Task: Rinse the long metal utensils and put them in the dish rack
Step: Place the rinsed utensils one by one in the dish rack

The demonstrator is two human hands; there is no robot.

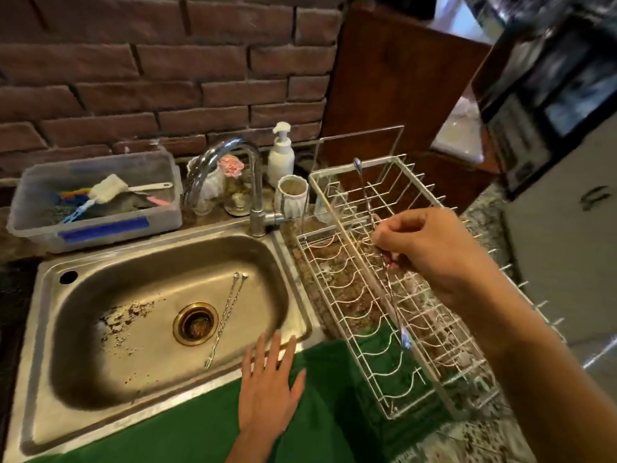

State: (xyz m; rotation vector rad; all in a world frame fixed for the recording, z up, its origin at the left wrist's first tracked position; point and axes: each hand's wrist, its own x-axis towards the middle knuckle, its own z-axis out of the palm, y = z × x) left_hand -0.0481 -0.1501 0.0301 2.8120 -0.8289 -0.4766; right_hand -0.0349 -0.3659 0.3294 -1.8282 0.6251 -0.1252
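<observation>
A white wire dish rack [430, 382] stands on the counter right of the steel sink [100, 369]. My right hand [430, 248] hovers over the rack and pinches a long thin metal utensil [395, 312]; its lower end reaches down into the rack. Another long utensil [362, 182] leans upright at the rack's far end. Two long twisted metal utensils [225, 315] lie side by side in the sink basin, right of the drain [195, 324]. My left hand [270, 385] hangs with straight fingers over the sink's front rim and holds nothing.
A chrome faucet [248, 168] arches over the sink's back edge. Behind it stand a white soap pump [281, 152] and a white cup [292, 195]. A clear tub with brushes [93, 198] sits at back left. A green cloth [207, 426] covers the front edge.
</observation>
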